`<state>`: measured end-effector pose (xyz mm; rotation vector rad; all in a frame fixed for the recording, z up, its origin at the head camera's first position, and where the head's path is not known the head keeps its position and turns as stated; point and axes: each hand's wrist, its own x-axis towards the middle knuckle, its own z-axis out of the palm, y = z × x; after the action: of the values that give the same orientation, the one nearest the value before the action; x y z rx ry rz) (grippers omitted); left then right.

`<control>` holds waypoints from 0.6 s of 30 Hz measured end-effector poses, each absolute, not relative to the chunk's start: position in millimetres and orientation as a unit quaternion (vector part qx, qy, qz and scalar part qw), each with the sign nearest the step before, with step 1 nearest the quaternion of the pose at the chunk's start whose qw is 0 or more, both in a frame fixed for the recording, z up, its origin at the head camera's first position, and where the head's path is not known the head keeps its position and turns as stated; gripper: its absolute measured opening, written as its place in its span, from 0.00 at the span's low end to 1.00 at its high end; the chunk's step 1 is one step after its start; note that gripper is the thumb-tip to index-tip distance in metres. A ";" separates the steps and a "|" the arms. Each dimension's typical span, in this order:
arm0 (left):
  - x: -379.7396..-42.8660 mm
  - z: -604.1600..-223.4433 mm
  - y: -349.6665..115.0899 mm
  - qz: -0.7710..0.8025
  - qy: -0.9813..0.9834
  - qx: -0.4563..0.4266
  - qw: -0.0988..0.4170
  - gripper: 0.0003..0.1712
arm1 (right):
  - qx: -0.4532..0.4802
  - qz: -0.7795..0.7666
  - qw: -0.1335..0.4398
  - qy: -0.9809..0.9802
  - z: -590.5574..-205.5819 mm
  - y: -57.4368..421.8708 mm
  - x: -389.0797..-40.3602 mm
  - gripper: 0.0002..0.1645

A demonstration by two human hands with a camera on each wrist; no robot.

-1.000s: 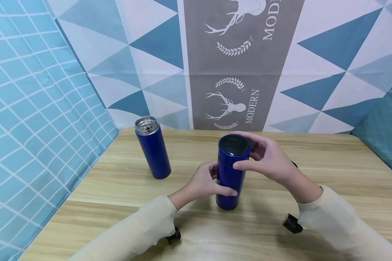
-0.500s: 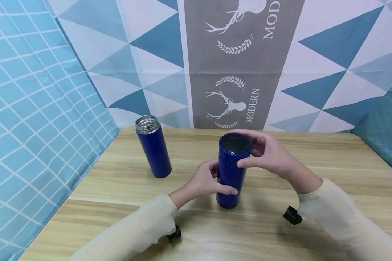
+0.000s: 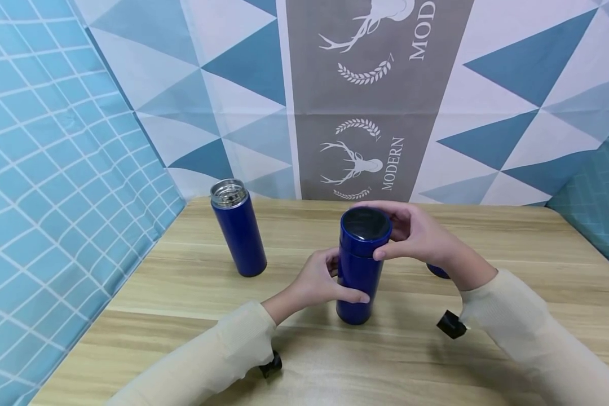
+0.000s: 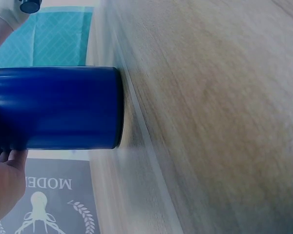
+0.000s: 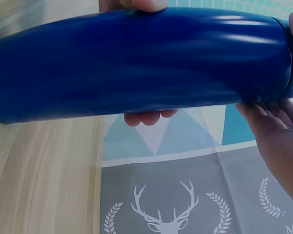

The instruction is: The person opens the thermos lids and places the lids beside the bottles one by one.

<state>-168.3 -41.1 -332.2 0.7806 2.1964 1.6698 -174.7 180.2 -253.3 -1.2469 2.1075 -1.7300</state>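
A dark blue thermos (image 3: 357, 276) stands upright on the table, its lid (image 3: 366, 223) in place with a glossy dark top. My left hand (image 3: 317, 279) grips the body low down, thumb across the front. Around the lid and the seam just below it, my right hand (image 3: 416, 239) curls from the right side. In the right wrist view the thermos body (image 5: 136, 66) lies between the two hands. The left wrist view catches its base (image 4: 88, 107) near the tabletop. A second blue thermos (image 3: 241, 237) stands without a lid to the left, its steel mouth (image 3: 228, 194) showing.
Behind my right wrist a small blue object (image 3: 438, 270) peeks out, mostly hidden. The wooden table (image 3: 182, 338) meets a patterned wall covering (image 3: 365, 113) at the back and a blue checked one (image 3: 56, 169) at the left.
My right thumb has slid a little to the right across the lid seam, and the right wrist has turned slightly. The blue object behind it shows more. The left hand keeps its grip.
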 end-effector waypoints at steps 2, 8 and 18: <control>-168.2 -332.4 -41.3 0.577 0.758 0.270 0.137 0.36 | -0.424 -0.573 0.080 0.697 -253.2 180.7 -177.1 0.40; -168.1 -333.0 -41.5 0.579 0.758 0.270 0.135 0.36 | -0.435 -0.573 0.113 0.686 -252.2 182.0 -182.3 0.40; -166.7 -330.9 -42.4 0.579 0.757 0.272 0.135 0.36 | -0.440 -0.580 0.149 0.669 -252.6 183.9 -189.1 0.40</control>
<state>-166.7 -42.4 -330.9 0.7881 2.1926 1.6784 -189.1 183.9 -252.6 -1.2662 1.9231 -1.6668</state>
